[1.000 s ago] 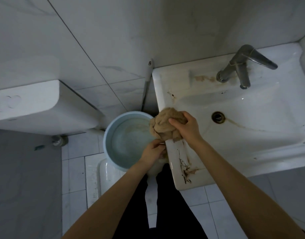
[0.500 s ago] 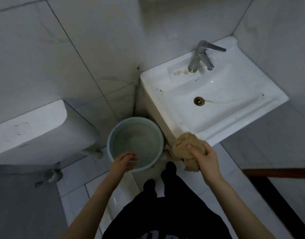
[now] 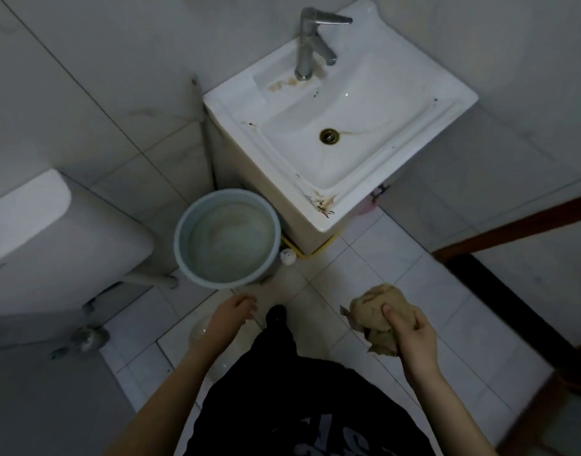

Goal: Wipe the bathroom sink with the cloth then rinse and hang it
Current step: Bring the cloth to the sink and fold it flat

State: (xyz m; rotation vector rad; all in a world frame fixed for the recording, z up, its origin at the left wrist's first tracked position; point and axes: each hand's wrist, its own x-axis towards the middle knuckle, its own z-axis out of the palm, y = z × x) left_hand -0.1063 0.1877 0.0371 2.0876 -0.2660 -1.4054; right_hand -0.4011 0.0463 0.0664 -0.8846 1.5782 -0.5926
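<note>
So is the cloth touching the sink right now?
Apart. The head view shows the cloth bunched in the right hand over floor tiles, well clear of the sink.

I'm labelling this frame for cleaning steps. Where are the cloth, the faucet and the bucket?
cloth (image 3: 378, 311): head view, on the bunched top of the wad.
faucet (image 3: 304, 54): head view, on its upright metal body.
bucket (image 3: 180, 255): head view, on the left rim.

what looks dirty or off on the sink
Brown stains mark the sink: a smear at the tap base, a streak running from the drain, and dark scribbly marks on its near corner.
</note>
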